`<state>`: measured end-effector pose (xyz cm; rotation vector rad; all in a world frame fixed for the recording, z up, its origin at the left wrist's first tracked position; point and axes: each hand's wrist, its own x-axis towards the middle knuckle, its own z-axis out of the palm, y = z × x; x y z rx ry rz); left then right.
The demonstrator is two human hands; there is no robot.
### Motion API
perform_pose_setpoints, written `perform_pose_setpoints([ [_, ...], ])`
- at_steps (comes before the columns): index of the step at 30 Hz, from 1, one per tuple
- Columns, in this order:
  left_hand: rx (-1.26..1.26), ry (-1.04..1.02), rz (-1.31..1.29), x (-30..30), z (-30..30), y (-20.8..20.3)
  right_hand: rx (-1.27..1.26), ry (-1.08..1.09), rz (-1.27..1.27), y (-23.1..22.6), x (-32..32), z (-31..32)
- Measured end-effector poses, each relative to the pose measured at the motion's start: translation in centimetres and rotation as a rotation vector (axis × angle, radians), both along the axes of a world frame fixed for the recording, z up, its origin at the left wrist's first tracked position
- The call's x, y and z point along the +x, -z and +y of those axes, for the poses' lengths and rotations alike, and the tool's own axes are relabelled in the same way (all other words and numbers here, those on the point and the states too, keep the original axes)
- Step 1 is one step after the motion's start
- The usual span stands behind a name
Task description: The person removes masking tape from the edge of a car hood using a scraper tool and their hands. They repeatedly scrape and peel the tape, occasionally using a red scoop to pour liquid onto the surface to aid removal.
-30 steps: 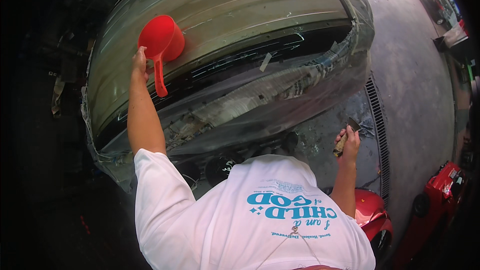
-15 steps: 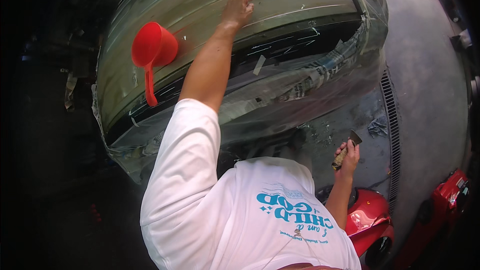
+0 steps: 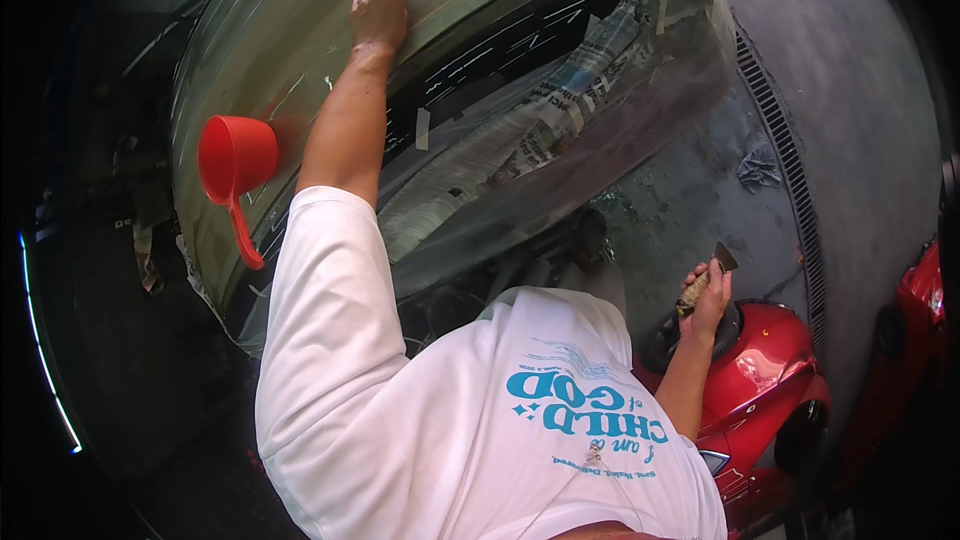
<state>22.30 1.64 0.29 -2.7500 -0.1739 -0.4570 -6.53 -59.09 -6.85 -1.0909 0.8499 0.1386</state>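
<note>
Hands are well apart: the left hand [image 3: 379, 8] lies palm-down with fingers spread flat on the wet, curved car panel [image 3: 300, 50], holding nothing, while the right hand [image 3: 708, 292] hangs low at the person's side, closed round a small scraper [image 3: 703, 278] with a dark blade and a brownish, wrapped-looking grip. A red dipper [image 3: 236, 162] sits on the panel just left of the outstretched arm, its cup on the curve and its handle pointing down the slope; neither hand touches it. Below the left hand runs the dark window [image 3: 520, 35], and under that lie strips of masking newspaper [image 3: 560, 120] beneath a clear plastic sheet [image 3: 640, 130]. A few bits of tape show on the glass. The concrete floor [image 3: 860, 130] carries a long drain grate [image 3: 785, 140] and a crumpled rag [image 3: 758, 170], and a red vehicle [image 3: 775, 370] stands just beside the right hand. What seems most likely to go wrong is the dipper sliding off: it rests unheld on a wet, sloping panel, and a nudge from the arm could send it down. The left hand may also slip on the slick metal if weight leans into it. The scraper's edge hangs close to the red bodywork, so a careless swing could mark it. Water running down might soak or lift the paper masking.
</note>
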Motion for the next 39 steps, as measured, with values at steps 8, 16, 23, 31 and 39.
perform_pose_setpoints([
  [8, -0.837, 0.641, 0.226, -6.4, -29.5, -3.7, -0.026, 0.078, -0.023, 1.7, 0.0, 1.3],
  [16, -1.090, 0.632, 0.003, -12.6, -28.5, -1.4, 0.032, 0.194, -0.056, 0.6, -3.6, 2.7],
  [23, -0.514, -0.101, -0.381, -15.5, -1.9, -0.9, 0.235, 0.204, -0.013, -0.4, -9.3, 4.0],
  [31, -0.413, -0.132, -0.120, -18.0, -0.9, 2.6, -0.125, 0.001, -0.335, -5.5, -4.5, 8.8],
  [39, -0.318, -0.319, -0.091, -17.4, -2.2, 2.1, -0.298, -0.254, -0.615, -9.4, 12.2, 11.9],
])
